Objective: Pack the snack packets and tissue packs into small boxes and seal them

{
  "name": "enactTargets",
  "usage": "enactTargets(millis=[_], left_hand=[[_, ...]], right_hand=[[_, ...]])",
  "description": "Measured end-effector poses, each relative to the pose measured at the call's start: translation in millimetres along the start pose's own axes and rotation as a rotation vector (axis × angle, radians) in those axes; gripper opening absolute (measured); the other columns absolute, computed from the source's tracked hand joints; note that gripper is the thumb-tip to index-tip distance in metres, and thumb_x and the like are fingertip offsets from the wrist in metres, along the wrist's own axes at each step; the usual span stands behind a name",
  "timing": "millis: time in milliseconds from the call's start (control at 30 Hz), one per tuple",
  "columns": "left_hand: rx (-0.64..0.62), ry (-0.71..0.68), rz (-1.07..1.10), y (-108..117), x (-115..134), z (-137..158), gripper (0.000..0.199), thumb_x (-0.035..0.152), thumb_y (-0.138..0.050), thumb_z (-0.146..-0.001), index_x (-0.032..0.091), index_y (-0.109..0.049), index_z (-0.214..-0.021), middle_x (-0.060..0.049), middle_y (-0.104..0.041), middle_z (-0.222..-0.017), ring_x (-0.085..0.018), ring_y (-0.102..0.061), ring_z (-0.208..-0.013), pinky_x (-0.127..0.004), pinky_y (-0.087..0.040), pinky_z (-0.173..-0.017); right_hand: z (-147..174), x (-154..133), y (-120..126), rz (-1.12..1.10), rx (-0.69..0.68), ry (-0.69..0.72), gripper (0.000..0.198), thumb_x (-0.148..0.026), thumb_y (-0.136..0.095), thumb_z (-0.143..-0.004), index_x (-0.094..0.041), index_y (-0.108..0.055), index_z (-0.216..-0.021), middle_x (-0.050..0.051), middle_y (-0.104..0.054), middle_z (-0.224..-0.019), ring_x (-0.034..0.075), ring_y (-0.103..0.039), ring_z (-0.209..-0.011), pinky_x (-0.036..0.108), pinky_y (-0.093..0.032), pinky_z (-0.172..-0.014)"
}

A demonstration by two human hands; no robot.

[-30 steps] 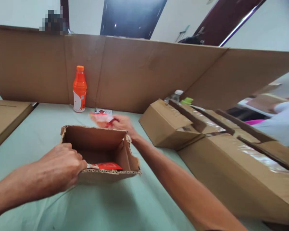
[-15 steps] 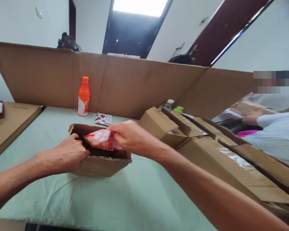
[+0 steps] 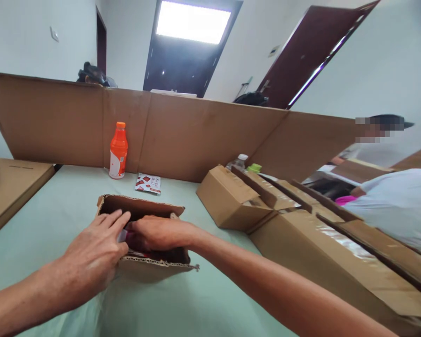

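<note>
An open cardboard box [image 3: 154, 271] stands on the pale green table cover in front of me. My left hand [image 3: 98, 243] lies over its left end, fingers stretched out and thumb lowered toward the opening. Inside the box, my right hand [image 3: 161, 233] is closed with its fingers curled downward, on a plastic snack packet [image 3: 122, 235]. Only a purplish-white bit of that packet shows between the hands; the rest is hidden by fingers and box walls. Behind the box lie a small white-and-red sachet [image 3: 148, 183] and an upright orange drink bottle [image 3: 118, 152].
Several open cardboard boxes [image 3: 323, 252] line the right side, with a clear bottle [image 3: 241, 161] and a green cap [image 3: 254, 167] showing above them. A cardboard partition [image 3: 196, 135] closes off the back. A flat carton [image 3: 21, 182] lies left. Another person [image 3: 396, 196] sits at right.
My right hand has moved down and left into the box with the packet. My left hand has loosened from the rim and straightened its fingers. The whole view has shifted slightly.
</note>
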State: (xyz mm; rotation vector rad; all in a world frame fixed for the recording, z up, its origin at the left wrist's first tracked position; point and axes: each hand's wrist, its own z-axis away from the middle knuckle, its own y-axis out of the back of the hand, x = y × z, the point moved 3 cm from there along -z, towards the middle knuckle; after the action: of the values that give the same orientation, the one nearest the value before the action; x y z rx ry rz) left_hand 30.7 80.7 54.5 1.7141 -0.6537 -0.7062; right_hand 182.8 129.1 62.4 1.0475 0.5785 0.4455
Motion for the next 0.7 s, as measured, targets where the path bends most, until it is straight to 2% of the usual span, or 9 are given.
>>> enactTargets(millis=[67, 133, 233, 267, 333, 433, 500, 600, 700], left_hand=[[-0.113, -0.009, 0.075, -3.9, -5.1, -4.1, 0.011, 0.010, -0.074, -0.076, 0.020, -0.077, -0.080, -0.010, -0.079, -0.101, -0.029, -0.070, -0.090, -0.045, -0.050, -0.086], [-0.165, -0.027, 0.153, -5.9, -7.3, -7.6, 0.009, 0.012, -0.073, -0.076, 0.021, -0.074, -0.079, -0.004, -0.077, -0.080, -0.024, -0.067, -0.072, -0.044, -0.048, -0.080], [-0.147, -0.023, 0.220, -7.0, -6.6, -9.6, 0.011, 0.013, -0.073, -0.077, 0.023, -0.070, -0.075, -0.001, -0.076, -0.076, -0.022, -0.065, -0.068, -0.043, -0.044, -0.078], [-0.147, -0.023, 0.232, -8.1, -5.8, -8.9, 0.011, 0.013, -0.073, -0.076, 0.023, -0.069, -0.074, -0.001, -0.075, -0.075, -0.022, -0.064, -0.068, -0.043, -0.043, -0.077], [-0.135, -0.041, 0.239, -11.4, -4.0, -6.4, 0.010, 0.015, -0.073, -0.076, 0.023, -0.067, -0.074, 0.000, -0.074, -0.074, -0.022, -0.063, -0.067, -0.043, -0.043, -0.077], [-0.025, -0.091, 0.191, -16.4, -3.5, -3.2, 0.008, 0.022, -0.067, -0.085, 0.025, -0.069, -0.079, -0.002, -0.076, -0.079, -0.023, -0.065, -0.069, -0.045, -0.043, -0.079], [0.072, -0.129, 0.128, -18.0, -4.4, -3.0, 0.015, 0.025, -0.060, -0.092, 0.026, -0.073, -0.084, -0.003, -0.079, -0.084, -0.025, -0.067, -0.072, -0.046, -0.045, -0.083], [0.139, -0.151, 0.095, -16.1, -6.6, -4.8, 0.024, 0.027, -0.054, -0.095, 0.027, -0.075, -0.085, -0.004, -0.080, -0.086, -0.024, -0.068, -0.073, -0.046, -0.046, -0.083], [0.077, -0.092, 0.119, -10.2, -9.6, -7.2, 0.022, 0.023, -0.056, -0.093, 0.028, -0.075, -0.081, -0.004, -0.078, -0.082, -0.024, -0.066, -0.071, -0.044, -0.047, -0.079]], right_hand=[[15.2, 3.1, 11.3, -0.147, 0.165, 0.113, 0.033, -0.013, -0.054, -0.095, -0.017, -0.075, -0.120, 0.011, -0.081, -0.111, 0.022, -0.074, -0.096, 0.030, -0.052, -0.078], [29.3, 23.4, 31.0, -0.357, 0.512, 0.164, 0.032, -0.021, -0.049, -0.100, -0.020, -0.074, -0.119, 0.008, -0.081, -0.109, 0.020, -0.075, -0.096, 0.032, -0.056, -0.083], [21.7, 83.6, 52.7, -0.439, 0.924, -0.049, 0.038, -0.030, -0.039, -0.106, -0.019, -0.071, -0.123, 0.010, -0.080, -0.111, 0.019, -0.075, -0.094, 0.032, -0.059, -0.080], [7.3, 105.8, 53.8, -0.367, 0.928, -0.167, 0.039, -0.029, -0.038, -0.106, -0.017, -0.069, -0.128, 0.011, -0.079, -0.117, 0.019, -0.075, -0.100, 0.033, -0.059, -0.082], [-35.0, 146.6, 44.9, -0.148, 0.733, -0.357, 0.042, -0.021, -0.046, -0.103, -0.017, -0.062, -0.142, 0.013, -0.072, -0.136, 0.020, -0.069, -0.120, 0.033, -0.056, -0.099], [-98.4, 190.5, 13.7, -0.031, 0.518, -0.453, 0.059, -0.016, -0.071, -0.091, -0.017, -0.057, -0.148, 0.017, -0.063, -0.148, 0.028, -0.060, -0.135, 0.040, -0.049, -0.113], [-126.3, 206.3, -9.6, -0.010, 0.461, -0.502, 0.051, -0.026, -0.075, -0.094, -0.017, -0.061, -0.142, 0.017, -0.063, -0.145, 0.030, -0.063, -0.129, 0.047, -0.053, -0.109], [-139.7, 214.4, -33.0, 0.017, 0.417, -0.554, 0.041, -0.040, -0.068, -0.101, -0.017, -0.064, -0.135, 0.013, -0.064, -0.138, 0.027, -0.067, -0.118, 0.050, -0.058, -0.099], [-121.1, 209.7, -39.6, 0.011, 0.399, -0.575, 0.037, -0.039, -0.067, -0.101, -0.016, -0.066, -0.130, 0.012, -0.068, -0.131, 0.025, -0.068, -0.113, 0.046, -0.058, -0.097]])
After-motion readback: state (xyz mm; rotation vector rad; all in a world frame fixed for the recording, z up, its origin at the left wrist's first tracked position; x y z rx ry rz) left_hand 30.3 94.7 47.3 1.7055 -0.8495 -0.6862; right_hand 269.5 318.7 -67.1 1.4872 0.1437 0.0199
